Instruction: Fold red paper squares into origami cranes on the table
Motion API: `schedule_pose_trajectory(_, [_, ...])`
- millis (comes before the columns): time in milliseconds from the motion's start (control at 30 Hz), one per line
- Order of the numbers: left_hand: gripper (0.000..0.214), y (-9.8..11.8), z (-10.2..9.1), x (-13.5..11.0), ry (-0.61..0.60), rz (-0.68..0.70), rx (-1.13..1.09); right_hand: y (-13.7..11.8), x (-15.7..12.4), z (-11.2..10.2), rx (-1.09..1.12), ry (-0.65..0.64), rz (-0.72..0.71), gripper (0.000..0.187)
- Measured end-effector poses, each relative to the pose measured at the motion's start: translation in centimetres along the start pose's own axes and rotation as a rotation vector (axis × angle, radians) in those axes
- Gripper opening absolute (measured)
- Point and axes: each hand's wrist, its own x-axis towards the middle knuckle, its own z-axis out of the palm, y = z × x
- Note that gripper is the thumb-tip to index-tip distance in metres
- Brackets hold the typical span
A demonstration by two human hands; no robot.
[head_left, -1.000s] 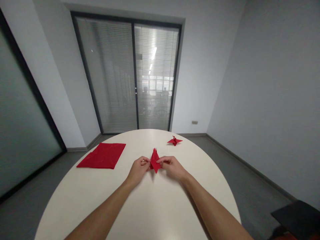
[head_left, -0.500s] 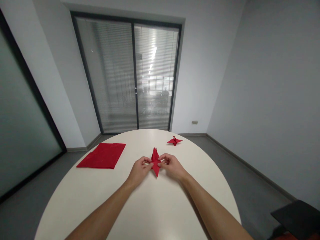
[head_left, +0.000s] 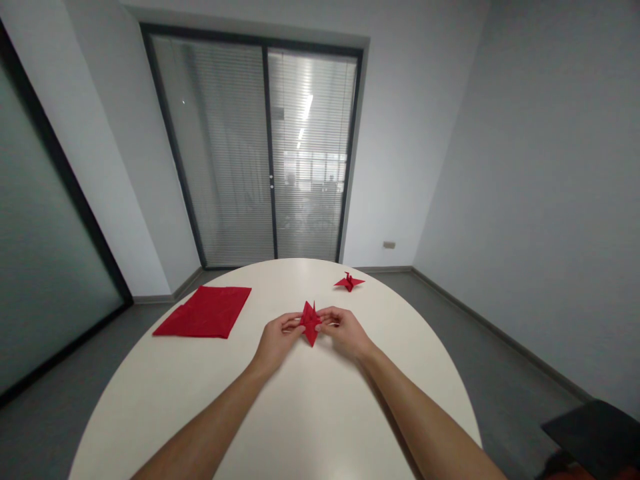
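Between my two hands is a partly folded red origami crane (head_left: 311, 325), with one point toward me and narrower points facing away. My left hand (head_left: 280, 337) pinches its left side between thumb and fingers. On the opposite side, my right hand (head_left: 343, 330) grips the paper the same way. My fingers cover both side edges of the fold. A finished red paper crane (head_left: 349, 282) with spread wings stands beyond my right hand, apart from it.
A round white table (head_left: 300, 413) carries everything. Red square paper sheets (head_left: 205, 312) lie at the left by the table edge. A dark chair (head_left: 595, 433) is at the lower right. Beyond the table is a glass partition with blinds (head_left: 230, 167).
The folded paper between my hands has changed shape: its far points have spread apart and the near point looks shorter. Both hands stay almost in place.
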Motion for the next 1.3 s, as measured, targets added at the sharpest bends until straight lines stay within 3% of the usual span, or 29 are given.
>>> schedule_pose_trajectory(267, [0.023, 0.6, -0.1, -0.3, 0.028, 0.057, 0.124, -1.2, -0.4, 0.1, -0.112, 0.008, 0.000, 0.029])
schedule_pose_trajectory(567, [0.018, 0.4, 0.0, -0.2, 0.075, 0.147, 0.212, -0.8, -0.5, 0.1, -0.163, 0.042, -0.039, 0.021])
schedule_pose_trajectory(1100, [0.022, 0.2, 0.4, -0.3, -0.015, 0.090, 0.189, -0.6, -0.7, 0.5, -0.100, -0.082, -0.042, 0.023])
schedule_pose_trajectory(1300, [0.027, 0.4, 0.2, -0.5, -0.002, 0.083, 0.172, -1.0, -0.6, 0.3, -0.108, -0.032, -0.040, 0.023])
